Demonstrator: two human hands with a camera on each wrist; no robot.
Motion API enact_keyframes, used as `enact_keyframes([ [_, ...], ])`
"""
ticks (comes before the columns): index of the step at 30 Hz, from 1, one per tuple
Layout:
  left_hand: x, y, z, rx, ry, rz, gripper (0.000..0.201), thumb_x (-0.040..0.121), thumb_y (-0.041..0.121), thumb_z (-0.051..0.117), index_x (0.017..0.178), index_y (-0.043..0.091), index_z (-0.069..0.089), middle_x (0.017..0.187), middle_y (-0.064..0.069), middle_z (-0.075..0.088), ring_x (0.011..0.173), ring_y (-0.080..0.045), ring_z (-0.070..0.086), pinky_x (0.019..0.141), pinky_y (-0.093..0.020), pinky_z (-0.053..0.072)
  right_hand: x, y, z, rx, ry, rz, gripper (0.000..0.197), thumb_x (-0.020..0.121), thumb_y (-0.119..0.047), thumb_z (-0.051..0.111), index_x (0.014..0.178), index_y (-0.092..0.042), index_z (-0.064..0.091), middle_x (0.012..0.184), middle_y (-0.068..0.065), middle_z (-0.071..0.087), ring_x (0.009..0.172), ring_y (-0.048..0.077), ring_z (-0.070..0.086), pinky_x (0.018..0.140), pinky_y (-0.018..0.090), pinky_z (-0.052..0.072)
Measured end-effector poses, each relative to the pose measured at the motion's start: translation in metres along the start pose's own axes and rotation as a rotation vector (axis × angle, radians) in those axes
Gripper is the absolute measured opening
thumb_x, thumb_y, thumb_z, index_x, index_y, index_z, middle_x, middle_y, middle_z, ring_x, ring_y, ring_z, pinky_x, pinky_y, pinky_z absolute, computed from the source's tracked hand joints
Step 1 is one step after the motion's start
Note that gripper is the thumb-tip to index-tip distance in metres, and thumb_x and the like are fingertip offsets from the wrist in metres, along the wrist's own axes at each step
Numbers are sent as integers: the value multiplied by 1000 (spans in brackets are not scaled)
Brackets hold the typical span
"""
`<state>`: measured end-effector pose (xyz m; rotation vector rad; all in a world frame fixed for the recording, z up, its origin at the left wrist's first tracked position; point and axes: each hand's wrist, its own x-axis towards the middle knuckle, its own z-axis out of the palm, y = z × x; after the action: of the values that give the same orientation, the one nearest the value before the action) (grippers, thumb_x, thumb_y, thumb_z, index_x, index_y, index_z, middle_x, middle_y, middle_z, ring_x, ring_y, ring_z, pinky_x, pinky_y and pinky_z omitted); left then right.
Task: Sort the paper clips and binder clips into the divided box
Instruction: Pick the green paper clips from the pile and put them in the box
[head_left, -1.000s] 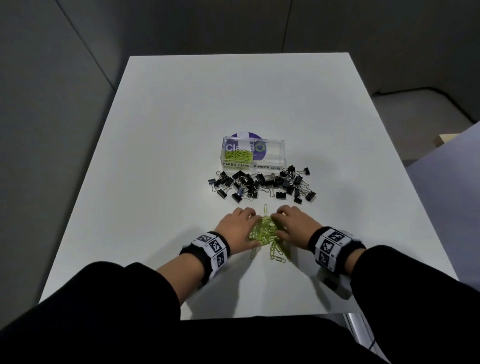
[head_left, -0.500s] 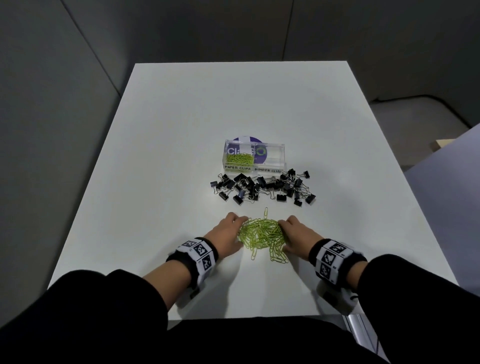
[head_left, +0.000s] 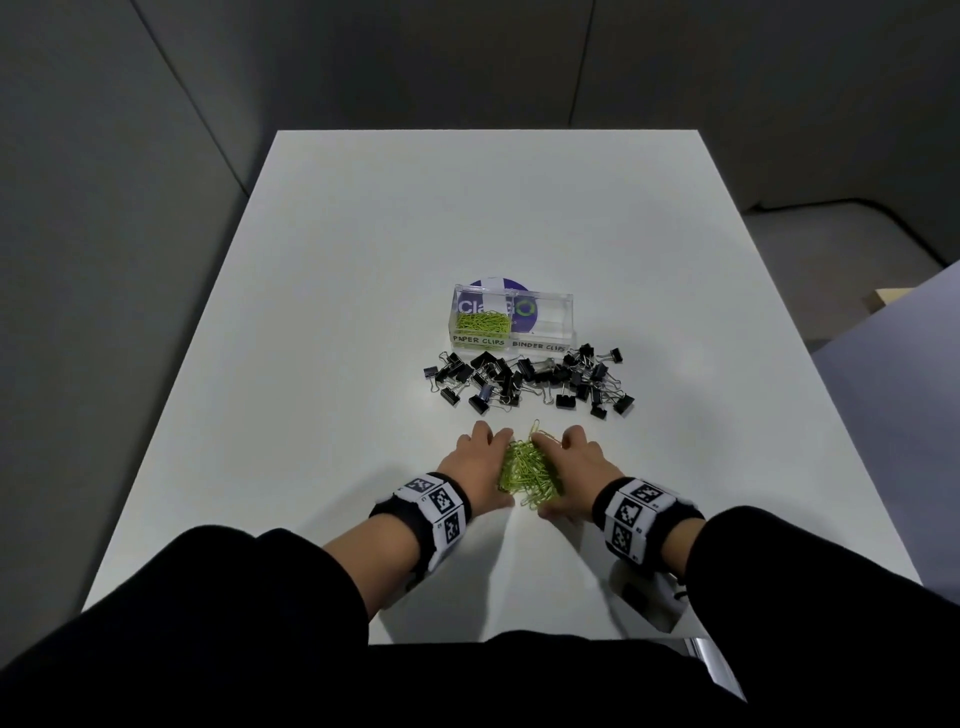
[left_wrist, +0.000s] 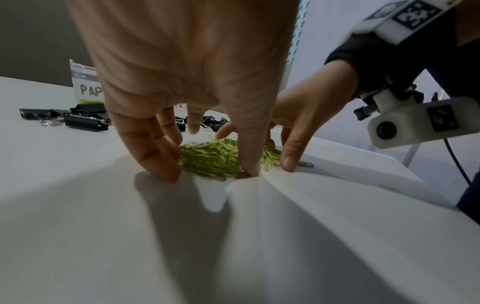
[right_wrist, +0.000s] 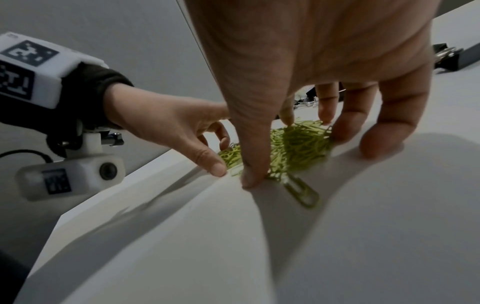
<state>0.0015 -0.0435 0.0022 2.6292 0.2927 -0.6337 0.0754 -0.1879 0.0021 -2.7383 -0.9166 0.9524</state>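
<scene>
Tangle of thin green wire paper clips (head_left: 527, 470)

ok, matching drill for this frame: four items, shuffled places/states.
1. green paper clip pile
2. black binder clips
3. PAPER CLIPS compartment
4. BINDER CLIPS compartment

A. no clips visible inside
B. between left hand and right hand
C. scattered on the table before the box
D. holds green clips

Pairs: 1-B, 2-C, 3-D, 4-A
</scene>
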Motion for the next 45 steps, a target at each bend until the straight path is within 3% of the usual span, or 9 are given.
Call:
enact_keyframes([
  [5, 1, 4, -5, -3, 26, -6, 53, 84, 22, 63, 130, 10, 38, 128, -16, 37, 111, -35, 47, 91, -43, 47, 4, -4, 0, 46, 53, -55, 52, 80, -24, 66, 126, -22, 42, 122, 11, 39, 108, 30, 45, 89, 41, 47],
  [11, 4, 0, -8, 8, 53, 7, 31, 91, 13, 50, 121, 8, 48, 124, -15, 43, 106, -35, 51, 87, -41, 47, 6, -1, -5, -67, 48, -98, 39, 85, -28, 58, 120, -18, 45, 119, 9, 44, 104, 30, 49, 81, 40, 49],
  [14, 5, -4, -7, 56, 60, 32, 30, 90, 7, 46, 120, 10, 51, 121, -14, 47, 103, -33, 54, 83, -38, 46, 7, -1, -9, -105, 32, -117, 38, 85, -29, 57, 119, -17, 45, 117, 10, 46, 100, 31, 52, 78, 39, 48],
  [21, 5, -11, -11, 114, 52, 90, 31, 92, 8, 46, 121, 12, 55, 117, -12, 53, 98, -32, 59, 80, -38, 49, 14, 3, -22, -69, -67, -148, 43, 85, -22, 59, 125, -17, 48, 120, 11, 49, 102, 31, 56, 87, 37, 48],
  [33, 5, -13, -19, 49, 71, 110, 32, 93, 9, 46, 122, 14, 59, 116, -10, 56, 102, -31, 60, 84, -35, 49, 17, 8, -28, -104, -22, -217, 29, 90, -19, 54, 118, -11, 54, 115, 12, 54, 98, 31, 57, 84, 37, 47],
  [41, -1, -20, -33, -49, 105, 138, 31, 93, 16, 50, 122, 16, 59, 119, -6, 57, 107, -25, 57, 86, -30, 43, 12, 18, -41, -57, -51, -277, 29, 93, -23, 52, 119, -11, 57, 120, 8, 54, 104, 24, 56, 90, 31, 45],
  [45, -9, -26, -42, -115, 146, 158, 28, 93, 21, 53, 119, 17, 61, 117, -4, 58, 104, -21, 57, 84, -27, 42, 6, 20, -56, 38, -29, -302, 25, 92, -21, 53, 114, -10, 60, 114, 8, 57, 90, 16, 52, 87, 27, 45],
])
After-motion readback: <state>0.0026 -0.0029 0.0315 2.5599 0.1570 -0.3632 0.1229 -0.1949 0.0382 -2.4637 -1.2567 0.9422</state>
